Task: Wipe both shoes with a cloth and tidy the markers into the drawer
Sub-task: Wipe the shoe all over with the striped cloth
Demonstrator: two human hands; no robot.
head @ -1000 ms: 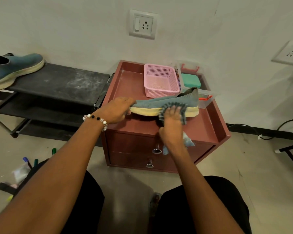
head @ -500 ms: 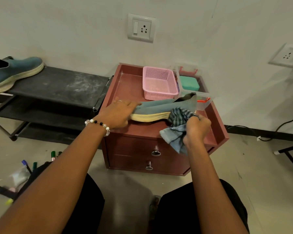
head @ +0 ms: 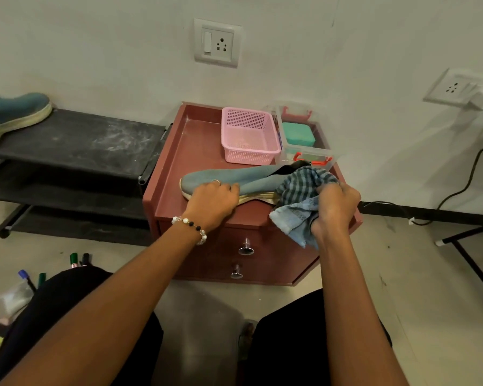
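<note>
Now we hold the blue-grey shoe (head: 234, 179) on top of the red drawer cabinet (head: 195, 151), with its toe to the left and its heel to the right. Our left hand (head: 214, 200) grips the front part of the shoe, fingers curled over the upper and the pale sole. Our right hand (head: 335, 207) is closed around the checked cloth (head: 301, 201), which is bunched against the heel end, while one corner hangs down in front of the cabinet.

To do this wiping well, we think the left hand should press the shoe firmly down so it does not slide. The right hand should use a flat fold of the cloth, not a loose bunch, and pass along the sole edge and around the heel. The hanging corner could catch on the upper drawer knob (head: 245, 247), so it is better to gather it into the palm.

The second shoe (head: 14, 112) stands on the black rack (head: 76, 140) at the left, well apart from us. The markers (head: 77, 259) lie on the floor near our left knee, and both drawers look closed, so that part seems not yet started.

Behind the shoe stand a pink basket (head: 248, 137) and a clear box (head: 304, 154) with something green inside. We can read no brand, label or writing on any of these things.
</note>
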